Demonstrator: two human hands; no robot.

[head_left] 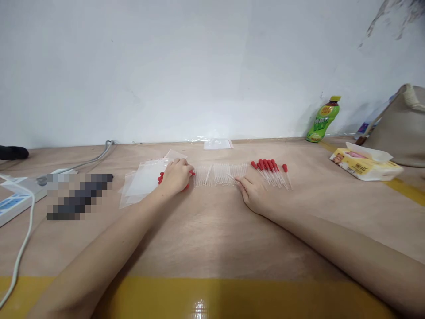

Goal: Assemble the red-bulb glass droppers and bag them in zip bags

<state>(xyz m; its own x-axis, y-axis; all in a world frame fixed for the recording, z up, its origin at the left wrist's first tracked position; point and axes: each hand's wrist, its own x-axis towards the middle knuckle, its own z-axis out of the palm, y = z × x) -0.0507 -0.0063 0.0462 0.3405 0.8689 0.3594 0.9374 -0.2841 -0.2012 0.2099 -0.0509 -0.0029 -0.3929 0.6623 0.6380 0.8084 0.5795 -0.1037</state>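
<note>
My left hand (177, 176) is over a small heap of red rubber caps (160, 178), its fingers closed on a red cap (192, 173). Between my hands lies a row of thin clear tubes (219, 174), side by side. My right hand (250, 190) pinches one clear tube (232, 177) at the right part of this row. Just beyond my right hand lie several droppers with red caps (265, 165), and one more capped dropper (285, 168) lies slightly apart at their right.
Clear plastic bags (141, 181) lie left of my left hand. Farther left are a power strip (20, 200), cables and a blurred dark object (79, 197). A tissue pack (367, 166), green bottle (323, 119) and beige bag (396, 128) stand at the right. A wall rises behind.
</note>
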